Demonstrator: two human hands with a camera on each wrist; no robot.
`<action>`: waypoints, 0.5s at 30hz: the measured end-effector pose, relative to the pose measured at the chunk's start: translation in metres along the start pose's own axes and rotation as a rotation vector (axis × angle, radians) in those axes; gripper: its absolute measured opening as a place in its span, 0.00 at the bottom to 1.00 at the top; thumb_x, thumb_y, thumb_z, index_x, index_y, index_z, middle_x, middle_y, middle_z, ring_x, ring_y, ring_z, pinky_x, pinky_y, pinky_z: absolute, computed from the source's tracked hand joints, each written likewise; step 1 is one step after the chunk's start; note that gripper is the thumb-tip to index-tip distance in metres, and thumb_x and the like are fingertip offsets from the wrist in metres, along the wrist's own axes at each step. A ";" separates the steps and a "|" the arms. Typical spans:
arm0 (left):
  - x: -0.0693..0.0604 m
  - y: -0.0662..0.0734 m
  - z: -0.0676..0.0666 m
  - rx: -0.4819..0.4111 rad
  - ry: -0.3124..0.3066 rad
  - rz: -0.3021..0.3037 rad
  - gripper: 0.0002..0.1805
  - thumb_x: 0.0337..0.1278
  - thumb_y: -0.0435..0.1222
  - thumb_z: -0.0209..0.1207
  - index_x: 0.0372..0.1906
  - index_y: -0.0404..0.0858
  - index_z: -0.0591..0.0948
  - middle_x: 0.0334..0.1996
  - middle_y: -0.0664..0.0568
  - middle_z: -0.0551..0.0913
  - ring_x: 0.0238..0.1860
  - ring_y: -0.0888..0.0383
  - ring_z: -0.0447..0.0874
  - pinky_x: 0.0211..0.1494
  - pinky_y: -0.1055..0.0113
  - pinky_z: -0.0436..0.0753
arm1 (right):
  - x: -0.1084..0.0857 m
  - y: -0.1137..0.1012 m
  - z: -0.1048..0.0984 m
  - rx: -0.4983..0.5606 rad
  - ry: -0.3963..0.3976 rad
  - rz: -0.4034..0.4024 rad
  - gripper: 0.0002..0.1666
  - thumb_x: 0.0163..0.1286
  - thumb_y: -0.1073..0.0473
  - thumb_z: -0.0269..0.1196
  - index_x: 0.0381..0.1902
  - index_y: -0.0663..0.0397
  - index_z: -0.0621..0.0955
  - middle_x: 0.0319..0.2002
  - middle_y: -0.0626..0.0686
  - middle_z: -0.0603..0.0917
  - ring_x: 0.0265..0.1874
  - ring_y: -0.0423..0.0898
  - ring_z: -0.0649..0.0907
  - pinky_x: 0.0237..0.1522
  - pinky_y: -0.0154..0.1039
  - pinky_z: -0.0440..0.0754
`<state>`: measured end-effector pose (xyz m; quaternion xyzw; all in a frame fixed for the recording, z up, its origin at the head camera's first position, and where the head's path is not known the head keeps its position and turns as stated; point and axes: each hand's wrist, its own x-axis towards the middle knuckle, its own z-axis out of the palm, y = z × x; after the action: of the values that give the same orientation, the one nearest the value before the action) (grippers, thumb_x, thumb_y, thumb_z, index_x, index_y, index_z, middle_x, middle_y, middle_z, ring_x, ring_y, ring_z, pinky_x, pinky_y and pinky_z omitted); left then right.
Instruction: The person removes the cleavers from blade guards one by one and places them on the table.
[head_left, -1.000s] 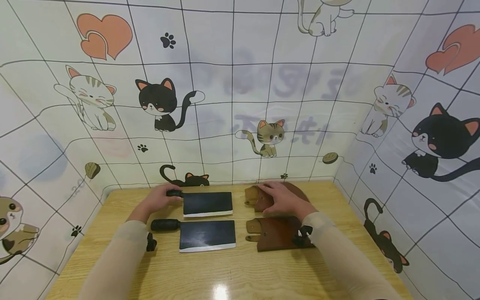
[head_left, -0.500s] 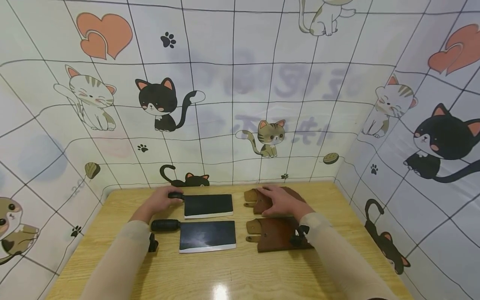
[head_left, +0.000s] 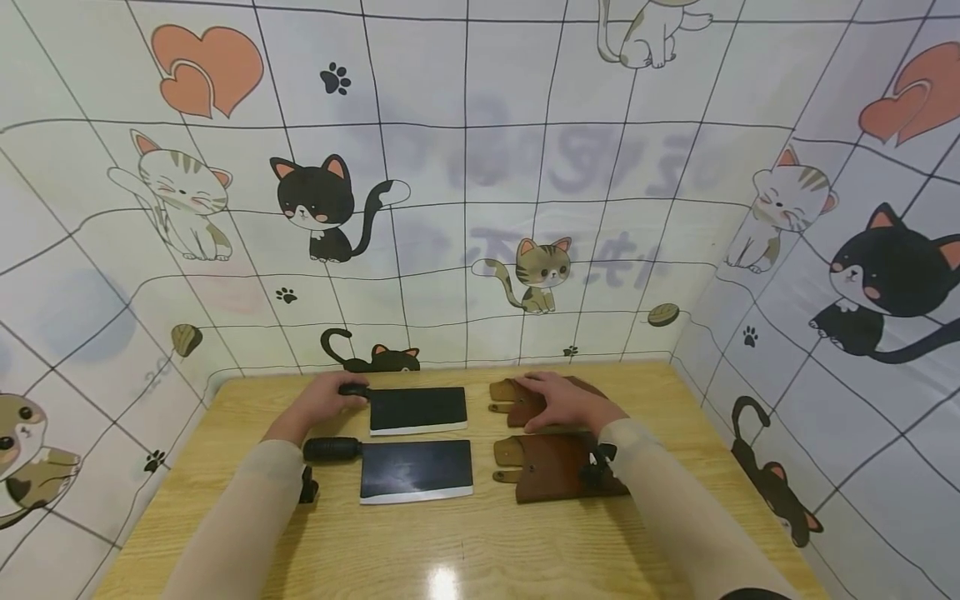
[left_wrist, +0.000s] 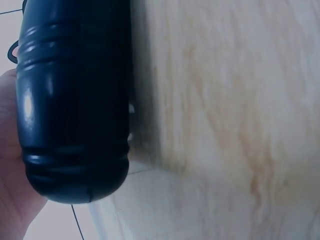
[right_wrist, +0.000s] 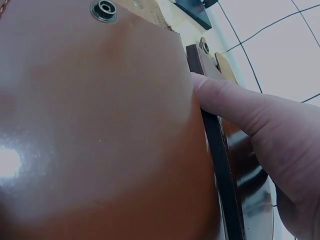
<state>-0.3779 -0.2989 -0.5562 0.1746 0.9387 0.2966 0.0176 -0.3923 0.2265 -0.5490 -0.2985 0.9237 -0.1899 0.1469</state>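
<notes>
At the back left my left hand [head_left: 321, 400] grips the black handle of the far cleaver [head_left: 417, 409], which lies flat with its blade to the right. The near cleaver [head_left: 416, 472] lies parallel in front; its ridged handle [left_wrist: 75, 110] fills much of the left wrist view. My right hand [head_left: 567, 402] holds the far brown leather knife sheath [head_left: 521, 408], thumb on its near edge and fingers over its far side. Closer to me, beneath the right forearm, lies the near leather sheath [head_left: 551, 471]. In the right wrist view my thumb [right_wrist: 225, 100] reaches between both sheaths.
All four items lie on a light wooden table [head_left: 360, 550]. Sheets with cat and grid prints [head_left: 465, 167] rise directly behind the table and along both sides. Small black devices sit on both wrists.
The far sheath and my right hand have shifted slightly toward me and left. The far cleaver has moved marginally right and nearer with my left hand. The near cleaver and near sheath stay put.
</notes>
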 end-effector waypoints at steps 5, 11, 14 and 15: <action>0.001 0.003 0.003 0.015 0.004 -0.002 0.25 0.69 0.38 0.76 0.66 0.33 0.87 0.59 0.36 0.88 0.60 0.36 0.85 0.65 0.37 0.80 | -0.003 0.003 0.001 0.009 0.012 0.007 0.65 0.66 0.36 0.81 0.90 0.51 0.62 0.86 0.65 0.58 0.85 0.68 0.59 0.78 0.69 0.65; -0.001 0.008 0.003 0.000 -0.004 -0.026 0.29 0.72 0.40 0.74 0.71 0.32 0.83 0.66 0.33 0.84 0.69 0.31 0.80 0.71 0.35 0.76 | -0.005 0.005 0.004 0.080 0.072 -0.025 0.65 0.65 0.36 0.82 0.89 0.52 0.64 0.87 0.65 0.56 0.86 0.68 0.56 0.78 0.70 0.64; -0.003 0.008 0.003 -0.012 -0.007 -0.038 0.31 0.75 0.44 0.72 0.74 0.31 0.80 0.70 0.32 0.80 0.73 0.28 0.74 0.74 0.32 0.72 | -0.009 0.005 0.003 0.131 0.119 -0.026 0.62 0.68 0.35 0.79 0.89 0.51 0.64 0.87 0.64 0.57 0.86 0.67 0.55 0.79 0.70 0.63; -0.004 0.009 0.003 -0.010 -0.006 -0.038 0.33 0.76 0.45 0.71 0.74 0.30 0.79 0.72 0.31 0.79 0.74 0.27 0.73 0.74 0.31 0.71 | -0.011 0.006 0.003 0.134 0.139 -0.024 0.61 0.69 0.34 0.78 0.88 0.52 0.65 0.87 0.64 0.58 0.86 0.67 0.56 0.78 0.71 0.63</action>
<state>-0.3710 -0.2921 -0.5543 0.1577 0.9403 0.3003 0.0268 -0.3852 0.2369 -0.5522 -0.2853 0.9132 -0.2732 0.0997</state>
